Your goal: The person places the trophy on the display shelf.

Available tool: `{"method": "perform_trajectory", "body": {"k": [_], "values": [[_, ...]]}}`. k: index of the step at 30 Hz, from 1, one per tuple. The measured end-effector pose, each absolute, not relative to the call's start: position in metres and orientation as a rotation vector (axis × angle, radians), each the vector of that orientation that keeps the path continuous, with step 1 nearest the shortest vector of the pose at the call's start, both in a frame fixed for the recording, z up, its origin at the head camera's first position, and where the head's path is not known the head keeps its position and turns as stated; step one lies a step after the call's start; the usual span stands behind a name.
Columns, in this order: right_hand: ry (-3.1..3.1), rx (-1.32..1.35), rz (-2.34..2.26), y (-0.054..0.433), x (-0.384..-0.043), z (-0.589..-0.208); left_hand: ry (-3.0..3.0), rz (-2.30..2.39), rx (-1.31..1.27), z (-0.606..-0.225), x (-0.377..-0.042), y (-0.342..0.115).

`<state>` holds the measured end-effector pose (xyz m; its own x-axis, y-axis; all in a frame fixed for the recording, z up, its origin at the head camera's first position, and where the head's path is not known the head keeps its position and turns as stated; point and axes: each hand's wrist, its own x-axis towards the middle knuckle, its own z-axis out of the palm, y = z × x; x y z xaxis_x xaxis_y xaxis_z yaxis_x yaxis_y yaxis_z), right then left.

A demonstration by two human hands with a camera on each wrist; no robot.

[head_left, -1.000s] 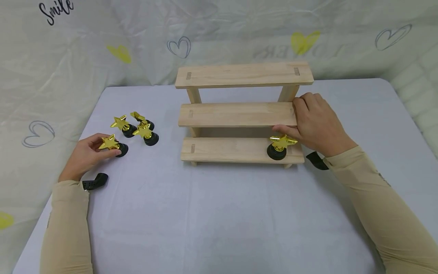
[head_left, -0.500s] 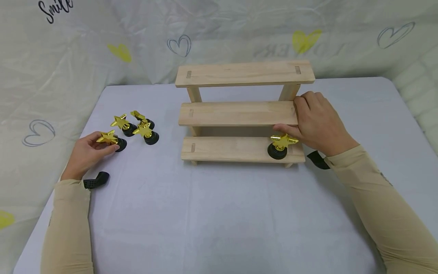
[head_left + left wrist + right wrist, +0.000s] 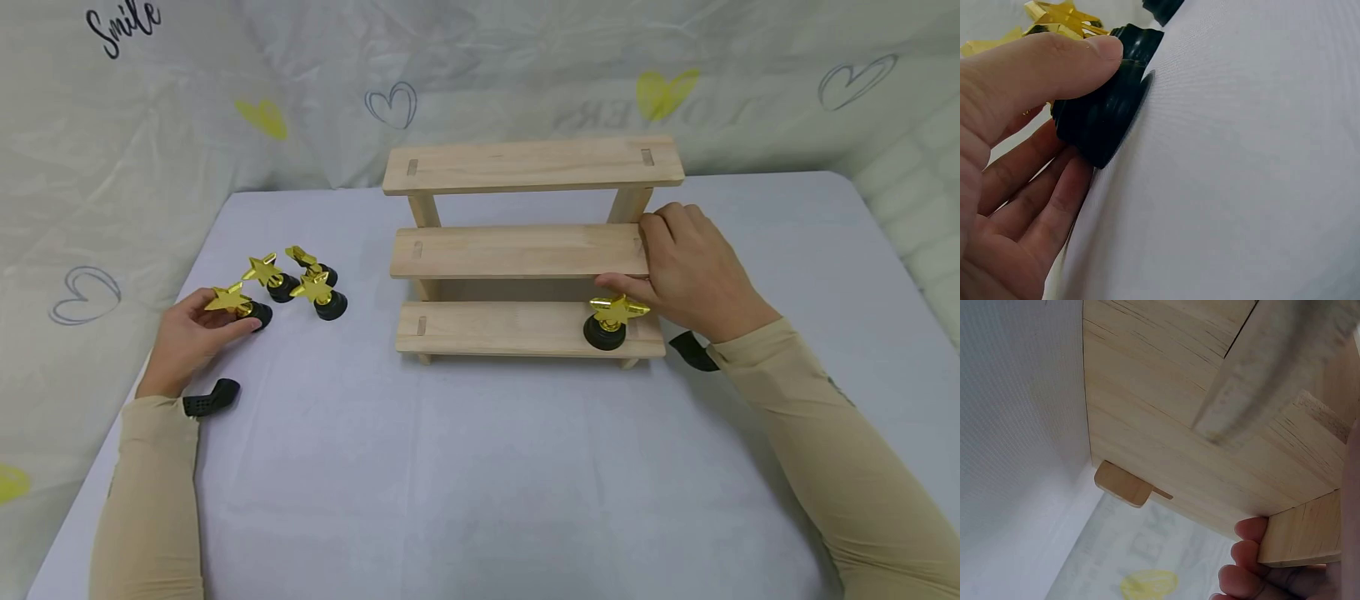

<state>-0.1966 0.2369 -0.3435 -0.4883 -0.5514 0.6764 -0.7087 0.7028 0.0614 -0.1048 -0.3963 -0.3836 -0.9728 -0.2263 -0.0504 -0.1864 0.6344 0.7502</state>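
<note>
A small trophy with a gold star on a black base (image 3: 259, 315) is in my left hand (image 3: 182, 343), at the table's left side. In the left wrist view the thumb presses the black base (image 3: 1100, 122) from one side, fingers behind it; the base is right by the cloth. My right hand (image 3: 697, 279) grips the right end of the middle board of a three-step wooden rack (image 3: 517, 252). The right wrist view has its fingertips curled round the board end (image 3: 1304, 531). Another star trophy (image 3: 604, 333) stands on the lowest step, near the right thumb.
Several more star trophies (image 3: 330, 305) stand close together just right of the left hand. White cloth (image 3: 480, 467) covers the table. Behind the rack hangs a pale sheet (image 3: 495, 75) printed with hearts and lettering.
My left hand has shifted the trophy slightly left and towards the back. The right hand keeps its grip on the rack, and the other trophies have stayed put.
</note>
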Motion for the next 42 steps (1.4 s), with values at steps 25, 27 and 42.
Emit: {"method": "perform_trajectory", "body": {"k": [25,27,42], "values": [[-2.243,0.962,0.284,0.236,-0.198,-0.343,-2.46,-1.599,0.345,-0.383,-0.105,-0.393],[-2.251,0.968,0.256,0.237,-0.198,-0.342,-2.426,-1.635,0.338,-0.382,-0.105,-0.392],[-2.265,0.972,0.244,0.238,-0.197,-0.341,-2.378,-1.675,0.34,-0.376,-0.102,-0.387]]}}
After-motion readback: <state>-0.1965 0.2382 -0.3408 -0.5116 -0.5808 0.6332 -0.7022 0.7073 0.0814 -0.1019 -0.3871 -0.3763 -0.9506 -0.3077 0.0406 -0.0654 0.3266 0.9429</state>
